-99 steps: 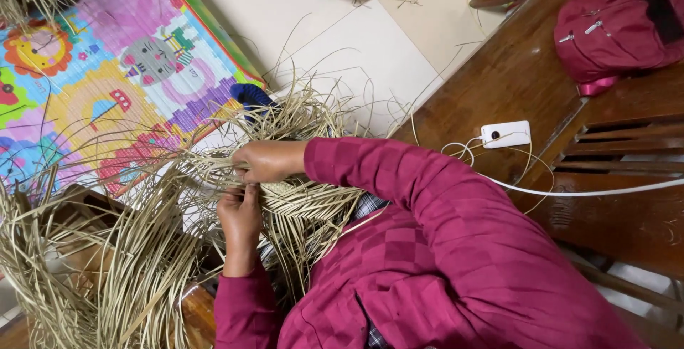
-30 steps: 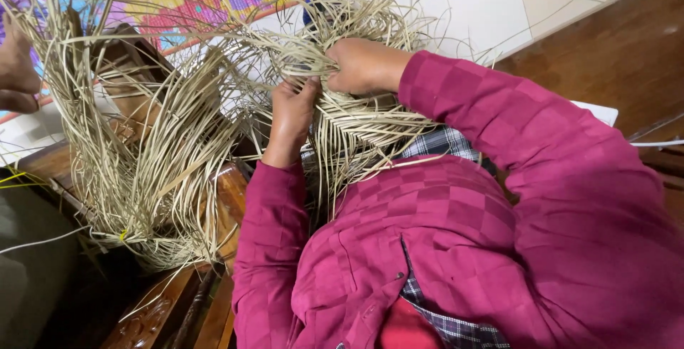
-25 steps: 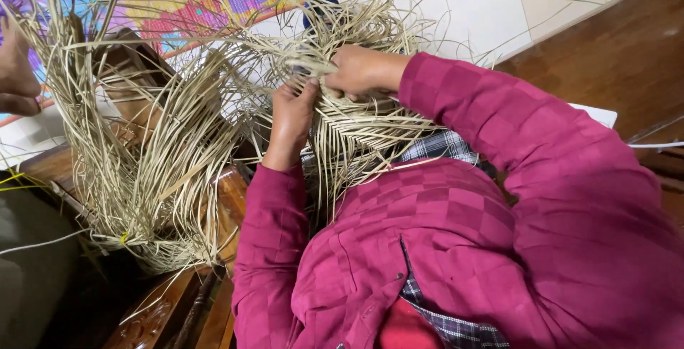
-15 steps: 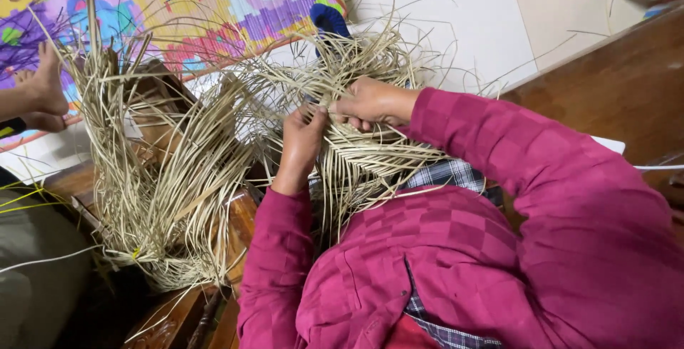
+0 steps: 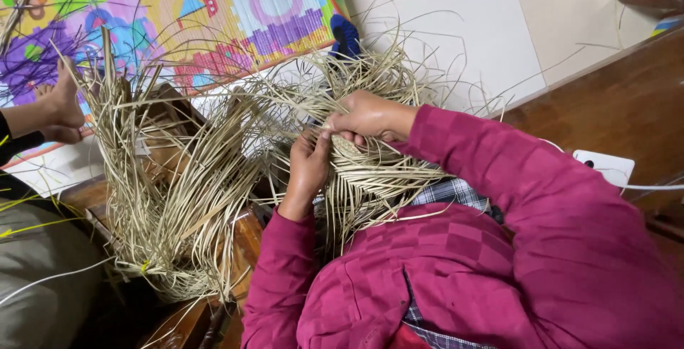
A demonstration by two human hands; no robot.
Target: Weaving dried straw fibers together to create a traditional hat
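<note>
Where the two hands meet over the lap, the work sits at its tightest point: the left hand (image 5: 308, 167) has its fingers curled shut on a few straw strands (image 5: 335, 139), pinching them upward, while the right hand (image 5: 370, 116) is closed over the same strands from above, thumb and fingers clamped on them. The grip appears meant to keep the strands taut where they cross. The woven straw piece (image 5: 377, 178) lies on the person's lap, against the magenta jacket (image 5: 456, 278), its loose ends fanning out toward the floor. This position probably keeps the finished part flat and within easy reach. A larger bundle of straw (image 5: 178, 192) hangs just beside it over a wooden frame (image 5: 167, 142), near but apart from the hands. At the left edge another person's hand (image 5: 60, 106) rests against the outer stalks of that bundle; whether it grips them cannot be told. A bright play mat (image 5: 214, 14) covers the floor beyond. A white plug box (image 5: 604, 167) lies on the wooden bench (image 5: 605, 106), well apart from the straw
</note>
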